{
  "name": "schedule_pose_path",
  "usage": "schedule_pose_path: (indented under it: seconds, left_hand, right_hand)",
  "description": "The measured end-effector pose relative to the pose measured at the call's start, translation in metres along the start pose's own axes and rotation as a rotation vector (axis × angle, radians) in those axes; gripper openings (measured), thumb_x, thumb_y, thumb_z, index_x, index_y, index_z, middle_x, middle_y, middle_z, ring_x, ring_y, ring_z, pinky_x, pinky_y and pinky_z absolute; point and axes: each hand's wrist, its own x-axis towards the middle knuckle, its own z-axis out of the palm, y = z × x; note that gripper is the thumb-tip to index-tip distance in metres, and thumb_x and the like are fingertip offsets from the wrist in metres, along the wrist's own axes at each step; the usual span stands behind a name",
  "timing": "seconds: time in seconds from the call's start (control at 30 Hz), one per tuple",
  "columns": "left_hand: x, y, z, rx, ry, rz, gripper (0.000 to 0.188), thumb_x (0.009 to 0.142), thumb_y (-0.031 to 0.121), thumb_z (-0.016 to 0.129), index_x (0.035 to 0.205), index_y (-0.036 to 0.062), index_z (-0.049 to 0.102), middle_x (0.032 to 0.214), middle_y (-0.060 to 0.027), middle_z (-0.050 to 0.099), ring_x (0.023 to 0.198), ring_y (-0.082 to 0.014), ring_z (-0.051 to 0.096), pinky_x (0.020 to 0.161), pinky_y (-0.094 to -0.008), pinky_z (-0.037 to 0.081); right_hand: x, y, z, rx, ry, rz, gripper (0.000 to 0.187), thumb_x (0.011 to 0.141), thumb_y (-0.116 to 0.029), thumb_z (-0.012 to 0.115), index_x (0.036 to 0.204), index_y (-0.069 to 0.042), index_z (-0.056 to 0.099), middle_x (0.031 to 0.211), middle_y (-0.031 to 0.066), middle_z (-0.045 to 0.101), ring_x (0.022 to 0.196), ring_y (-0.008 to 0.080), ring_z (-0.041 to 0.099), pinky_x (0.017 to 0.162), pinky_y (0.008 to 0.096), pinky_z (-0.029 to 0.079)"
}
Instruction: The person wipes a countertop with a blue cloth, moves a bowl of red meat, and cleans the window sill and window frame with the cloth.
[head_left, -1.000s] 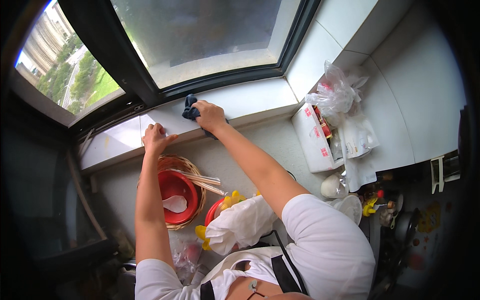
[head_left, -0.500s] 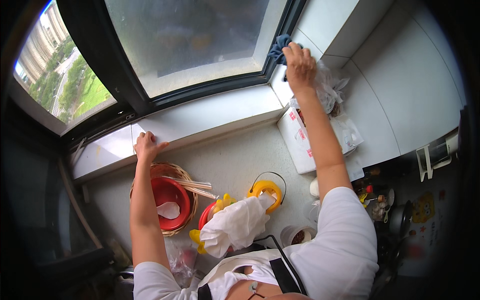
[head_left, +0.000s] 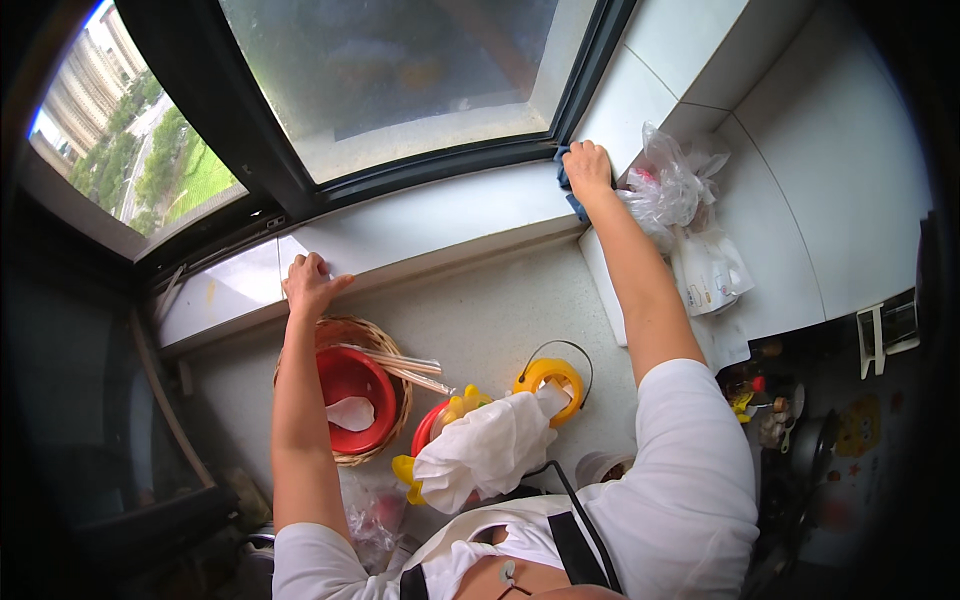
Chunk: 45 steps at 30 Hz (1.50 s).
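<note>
My right hand (head_left: 588, 168) is closed on a dark blue cloth (head_left: 563, 172), most of it hidden under the fingers. It presses the cloth into the corner where the black window frame (head_left: 440, 165) meets the white tiled sill (head_left: 430, 222). On the sill's front edge, farther left, my left hand (head_left: 315, 287) rests with the thumb stretched out and the fingers bent; nothing shows in it. Below that hand, a wicker basket (head_left: 403, 408) holds a red bowl (head_left: 383, 385) with a white piece inside, partly covered by my left forearm.
Clear plastic bags (head_left: 668, 190) and a white box (head_left: 603, 290) stand beside my right forearm. Nearer me are a yellow pail (head_left: 572, 395) with a wire handle and a white cloth (head_left: 480, 450) over red and yellow things. Bottles and jars (head_left: 775, 410) crowd the right side.
My right hand has brought the blue cloth down the window frame to its lower corner. The left hand stays on the sill; the whole view has shifted slightly.
</note>
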Motion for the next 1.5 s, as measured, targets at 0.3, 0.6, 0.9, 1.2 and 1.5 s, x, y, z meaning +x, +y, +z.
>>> schedule_pose_path:
  seconds: [0.3,0.6,0.9,1.2,1.5]
  left_hand:
    - [0.001,0.000,-0.003,0.035,0.006,0.003,0.042,0.061,0.041,0.077,0.077,0.0080,0.056,0.084,-0.0064,0.054,0.085,-0.0240,0.052,0.075,-0.0370,0.040]
    - [0.016,0.078,0.028,-0.364,-0.097,0.387,0.029,0.066,0.022,0.071,0.074,0.0024,0.052,0.078,-0.0146,0.054,0.072,-0.0322,0.053,0.063,-0.0380,0.043]
    - [0.025,0.084,0.063,-0.317,0.036,0.361,0.036,0.057,0.023,0.080,0.066,0.0046,0.049,0.077,-0.0116,0.052,0.067,-0.0293,0.051,0.059,-0.0358,0.044]
    - [0.026,0.074,0.071,-0.319,0.129,0.447,0.035,0.056,0.020,0.079,0.065,0.0048,0.049,0.070,-0.0111,0.051,0.065,-0.0294,0.049,0.058,-0.0373,0.043]
    - [0.021,0.077,0.071,-0.355,0.165,0.446,0.035,0.057,0.018,0.079,0.065,0.0049,0.048,0.070,-0.0114,0.051,0.064,-0.0305,0.050,0.057,-0.0384,0.042]
  right_hand:
    - [-0.011,0.044,-0.069,0.105,0.482,0.104,0.005,0.071,-0.011,0.056,0.070,-0.011,0.061,0.080,0.0018,0.055,0.079,0.0190,0.052,0.065,0.0319,0.043]
    - [-0.027,0.057,-0.067,-0.134,0.294,0.137,0.017,0.073,-0.011,0.055,0.088,-0.006,0.062,0.097,0.0041,0.055,0.082,0.0173,0.050,0.066,0.0288,0.041]
    - [-0.034,0.042,-0.055,-0.101,0.207,0.174,0.036,0.079,-0.010,0.049,0.109,0.008,0.055,0.102,0.0099,0.056,0.085,0.0186,0.047,0.068,0.0281,0.036]
    - [-0.039,0.053,-0.069,-0.084,0.262,0.186,0.038,0.077,-0.009,0.049,0.111,0.008,0.053,0.105,0.0104,0.054,0.084,0.0177,0.047,0.069,0.0273,0.037]
    - [-0.026,0.057,-0.089,-0.167,0.243,0.130,0.016,0.073,-0.012,0.051,0.085,-0.005,0.059,0.081,0.0046,0.049,0.079,0.0179,0.047,0.067,0.0287,0.038]
